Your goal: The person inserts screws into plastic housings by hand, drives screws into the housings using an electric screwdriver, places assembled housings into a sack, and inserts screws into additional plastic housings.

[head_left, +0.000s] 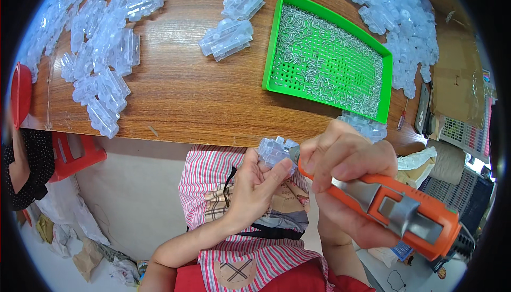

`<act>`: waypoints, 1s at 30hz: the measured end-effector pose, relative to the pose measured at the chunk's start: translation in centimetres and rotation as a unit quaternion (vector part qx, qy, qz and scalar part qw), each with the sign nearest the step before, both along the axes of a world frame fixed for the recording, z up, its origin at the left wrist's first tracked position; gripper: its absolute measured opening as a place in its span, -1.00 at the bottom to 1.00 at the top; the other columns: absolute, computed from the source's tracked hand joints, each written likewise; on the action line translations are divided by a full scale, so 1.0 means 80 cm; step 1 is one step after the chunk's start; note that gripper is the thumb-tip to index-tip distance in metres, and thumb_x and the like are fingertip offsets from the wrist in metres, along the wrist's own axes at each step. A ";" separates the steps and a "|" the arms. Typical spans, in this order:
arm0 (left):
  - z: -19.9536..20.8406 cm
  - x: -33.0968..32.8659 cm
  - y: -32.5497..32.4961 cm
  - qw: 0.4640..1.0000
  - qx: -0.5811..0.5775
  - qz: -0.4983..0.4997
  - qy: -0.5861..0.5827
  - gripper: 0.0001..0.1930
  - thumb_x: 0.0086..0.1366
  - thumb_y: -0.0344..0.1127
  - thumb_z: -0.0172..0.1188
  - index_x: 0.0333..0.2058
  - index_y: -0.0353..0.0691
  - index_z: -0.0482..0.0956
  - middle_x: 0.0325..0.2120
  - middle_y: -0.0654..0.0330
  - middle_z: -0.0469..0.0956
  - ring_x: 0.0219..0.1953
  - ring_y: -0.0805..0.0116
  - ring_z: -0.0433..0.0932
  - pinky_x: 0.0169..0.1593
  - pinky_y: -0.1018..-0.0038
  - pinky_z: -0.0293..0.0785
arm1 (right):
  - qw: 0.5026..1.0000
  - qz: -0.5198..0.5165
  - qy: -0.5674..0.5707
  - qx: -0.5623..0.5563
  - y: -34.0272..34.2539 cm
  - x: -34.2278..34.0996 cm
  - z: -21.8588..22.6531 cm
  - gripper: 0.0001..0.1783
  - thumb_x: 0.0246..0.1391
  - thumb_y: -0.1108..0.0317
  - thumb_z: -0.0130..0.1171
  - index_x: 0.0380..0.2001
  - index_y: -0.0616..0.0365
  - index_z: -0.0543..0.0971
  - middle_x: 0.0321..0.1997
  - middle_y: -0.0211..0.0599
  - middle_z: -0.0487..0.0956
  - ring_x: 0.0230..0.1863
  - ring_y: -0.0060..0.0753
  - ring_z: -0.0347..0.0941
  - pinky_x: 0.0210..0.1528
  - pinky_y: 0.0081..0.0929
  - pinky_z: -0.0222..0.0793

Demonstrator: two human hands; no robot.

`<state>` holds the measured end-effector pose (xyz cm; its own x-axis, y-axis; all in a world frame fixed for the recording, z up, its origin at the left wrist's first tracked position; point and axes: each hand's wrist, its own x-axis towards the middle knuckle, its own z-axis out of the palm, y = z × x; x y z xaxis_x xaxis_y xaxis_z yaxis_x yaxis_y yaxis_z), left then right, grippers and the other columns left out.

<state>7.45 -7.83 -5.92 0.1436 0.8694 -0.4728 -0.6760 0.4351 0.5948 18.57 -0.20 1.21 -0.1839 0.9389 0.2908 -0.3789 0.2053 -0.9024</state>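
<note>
My left hand (254, 186) is closed on a clear plastic part (272, 150) just off the table's front edge, thumb along its near side. In my right hand (351, 159) is an orange and grey electric screwdriver (394, 207), its cord leaving the rear end at the lower right. The driver's nose meets the right side of the clear part; the bit itself is hidden. Beyond my hands, a green tray (319, 96) holds many small silver screws (306, 52).
More clear plastic parts lie on the wooden table (175, 68): a cluster (109, 87) at left, two (229, 39) mid-table, a heap (410, 42) at far right. A red stool (80, 156) stands at left beside another person's arm (20, 159). A small screwdriver (402, 119) lies right of the tray.
</note>
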 end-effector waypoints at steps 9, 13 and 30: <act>0.002 0.002 -0.002 0.999 0.021 0.019 0.022 -0.77 0.33 -0.47 0.07 -0.14 -0.36 0.22 -0.17 0.07 0.51 -0.14 0.50 0.52 -0.11 0.59 0.49 | 1.000 0.014 -0.012 0.007 -0.011 0.015 0.013 -0.10 -0.14 -0.51 0.04 -0.25 0.26 0.40 -0.61 -0.31 0.42 -0.51 -0.44 0.31 -0.48 -0.51 0.34; -0.009 -0.005 -0.008 1.000 0.014 0.024 0.014 -0.77 0.35 -0.44 0.06 -0.12 -0.34 0.22 -0.16 0.09 0.51 -0.15 0.51 0.51 -0.13 0.60 0.47 | 0.999 0.030 0.007 0.032 -0.047 0.032 0.024 -0.08 -0.14 -0.53 0.01 -0.25 0.26 0.40 -0.62 -0.31 0.42 -0.51 -0.44 0.31 -0.49 -0.51 0.35; 0.014 -0.007 -0.006 0.994 -0.104 0.045 -0.005 -0.67 0.24 -0.49 0.18 -0.13 -0.24 0.21 -0.24 0.15 0.51 -0.27 0.52 0.54 -0.18 0.60 0.53 | 0.996 -0.058 -0.045 0.052 0.001 0.010 0.020 -0.07 -0.13 -0.59 -0.09 -0.29 0.22 0.39 -0.68 -0.34 0.40 -0.53 -0.44 0.31 -0.53 -0.51 0.35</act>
